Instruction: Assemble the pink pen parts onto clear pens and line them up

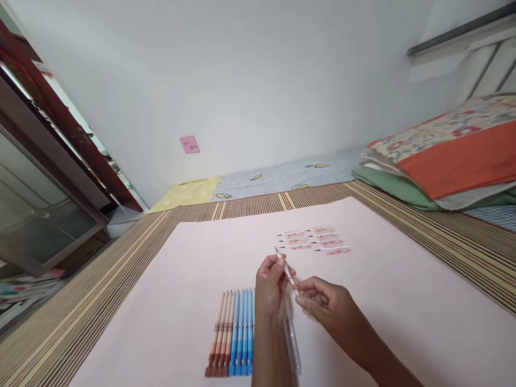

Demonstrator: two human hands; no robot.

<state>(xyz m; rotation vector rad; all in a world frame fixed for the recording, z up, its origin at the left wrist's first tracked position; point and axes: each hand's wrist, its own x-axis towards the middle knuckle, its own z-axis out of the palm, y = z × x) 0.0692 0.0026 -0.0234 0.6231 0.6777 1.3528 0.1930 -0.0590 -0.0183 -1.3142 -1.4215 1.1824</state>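
Observation:
My left hand (pixel 272 279) pinches a slim white pen refill (pixel 289 273) with reddish marks near its upper part, its thin tip pointing up and to the left. At the refill's lower end, the closed fingers of my right hand (pixel 320 298) hold it too. Beyond my hands, several similar refills (pixel 332 242) with dark tips lie in two columns on the pale pink sheet (pixel 193 258). A row of pens, brown ones (pixel 220 336) beside blue ones (pixel 241 333), lies left of my left forearm, which hides part of the row. Just right of that forearm are clear, slender pieces (pixel 294 344).
The sheet covers a striped mat (pixel 121 269). Folded bedding (pixel 451 150) is piled at the right against the wall. A pink note (pixel 190 144) is stuck on the white wall. A glass-paned door (pixel 36 199) stands at the left.

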